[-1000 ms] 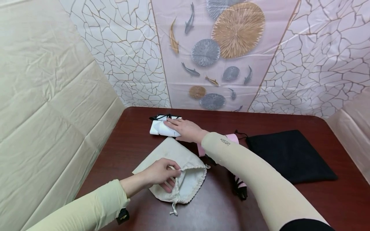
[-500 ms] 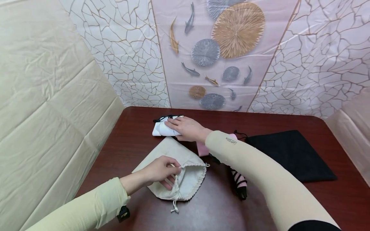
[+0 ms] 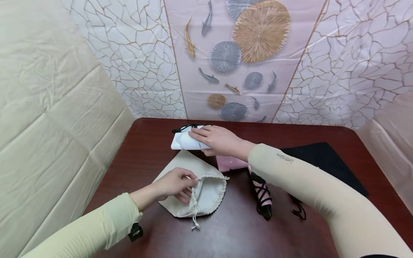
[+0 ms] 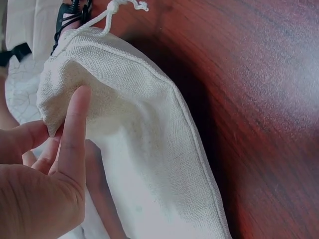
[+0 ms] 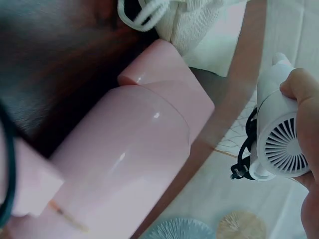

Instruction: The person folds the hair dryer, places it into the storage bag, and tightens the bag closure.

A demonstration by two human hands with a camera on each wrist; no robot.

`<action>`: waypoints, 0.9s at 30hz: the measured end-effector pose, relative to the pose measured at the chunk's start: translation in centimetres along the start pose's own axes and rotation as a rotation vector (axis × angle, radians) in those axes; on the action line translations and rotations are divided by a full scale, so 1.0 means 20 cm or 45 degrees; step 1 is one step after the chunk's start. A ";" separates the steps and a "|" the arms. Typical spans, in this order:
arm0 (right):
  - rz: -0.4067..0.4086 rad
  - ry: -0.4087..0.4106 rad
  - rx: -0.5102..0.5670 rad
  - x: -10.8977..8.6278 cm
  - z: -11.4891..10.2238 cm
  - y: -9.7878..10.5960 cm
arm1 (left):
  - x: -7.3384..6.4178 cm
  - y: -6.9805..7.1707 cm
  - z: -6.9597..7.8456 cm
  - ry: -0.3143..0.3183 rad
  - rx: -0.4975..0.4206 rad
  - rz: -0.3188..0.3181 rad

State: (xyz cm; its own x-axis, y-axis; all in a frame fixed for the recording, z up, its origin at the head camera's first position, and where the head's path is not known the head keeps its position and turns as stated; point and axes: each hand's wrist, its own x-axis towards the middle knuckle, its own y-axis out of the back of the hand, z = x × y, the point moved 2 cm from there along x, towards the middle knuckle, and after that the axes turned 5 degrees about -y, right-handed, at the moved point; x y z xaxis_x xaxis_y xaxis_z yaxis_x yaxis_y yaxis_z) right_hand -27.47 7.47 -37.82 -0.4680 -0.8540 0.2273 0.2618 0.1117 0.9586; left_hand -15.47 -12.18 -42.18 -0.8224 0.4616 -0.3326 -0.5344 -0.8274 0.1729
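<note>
My left hand (image 3: 175, 184) pinches the rim of a cream drawstring bag (image 3: 184, 161) lying on the table. In the left wrist view the cloth edge (image 4: 50, 109) sits between thumb and fingers, the index finger extending inside the gaping mouth. Beyond the bag, my right hand (image 3: 222, 141) grips a white folded hair dryer (image 3: 185, 141) with a black cord (image 3: 188, 127). Its round grille (image 5: 284, 144) shows beside the thumb in the right wrist view. Beneath my right forearm lies a pink hair dryer (image 3: 229, 163), partly hidden, its black cord wound about the handle (image 3: 262, 193).
A flat black drawstring pouch (image 3: 326, 161) lies on the right, partly behind my right sleeve, its cord (image 3: 300, 211) trailing forward. Everything rests on a dark red wooden table (image 3: 232, 229). A patterned cloth backdrop (image 3: 226, 89) stands along the far edge.
The white hair dryer has shifted slightly to the right with my right hand. My right forearm has swung rightward, showing more of the pink dryer's handle. My left hand keeps its hold on the bag.
</note>
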 end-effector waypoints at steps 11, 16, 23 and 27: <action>0.194 0.047 0.020 -0.27 -0.02 0.18 | 0.01 0.05 0.00 0.027 -0.034 0.020; 0.252 0.051 0.057 -0.38 -0.04 0.24 | 0.02 0.08 -0.01 0.034 -0.053 0.022; 0.325 0.040 0.067 -0.56 -0.07 0.29 | 0.04 0.11 -0.02 0.044 -0.080 0.043; 0.330 0.028 0.081 -0.65 -0.11 0.30 | 0.05 0.12 -0.02 0.051 -0.104 0.047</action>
State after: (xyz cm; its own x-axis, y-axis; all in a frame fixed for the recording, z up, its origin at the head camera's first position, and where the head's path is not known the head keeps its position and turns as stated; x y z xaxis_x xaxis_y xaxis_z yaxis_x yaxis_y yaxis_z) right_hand -17.98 18.23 -35.36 -0.3736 -0.8036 0.4633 0.3164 0.3591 0.8780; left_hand -17.42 -13.87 -42.55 -0.8320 0.4185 -0.3642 -0.4847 -0.8677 0.1103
